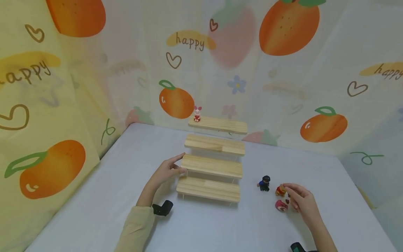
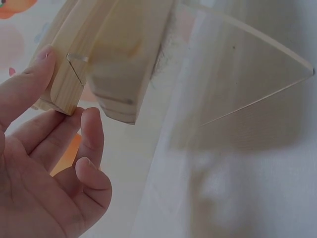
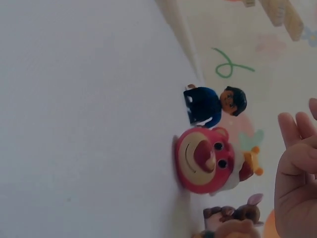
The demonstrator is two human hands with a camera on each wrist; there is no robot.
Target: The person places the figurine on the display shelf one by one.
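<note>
My left hand (image 1: 163,173) is at the left end of a tiered wooden display shelf (image 1: 211,166). In the left wrist view its thumb and fingers pinch the end of one board (image 2: 69,91). My right hand (image 1: 302,203) hovers over small toy figures, fingers loosely bent, fingertips overlapping a yellow bear figure (image 1: 280,190) in the head view. The right wrist view has that hand (image 3: 299,173) apart from the pink bear figure (image 3: 200,161). Beside these stand a dark-haired figure in blue (image 1: 264,183) and a brown figure (image 3: 233,215), partly hidden by another figure.
A pink piglet figure (image 1: 197,114) sits at the left end of the top board (image 1: 220,125). Clear supports hold up the boards. Black wrist devices (image 1: 163,208) are on both arms. Fruit-printed cloth (image 1: 220,87) hangs behind the white table (image 1: 201,227).
</note>
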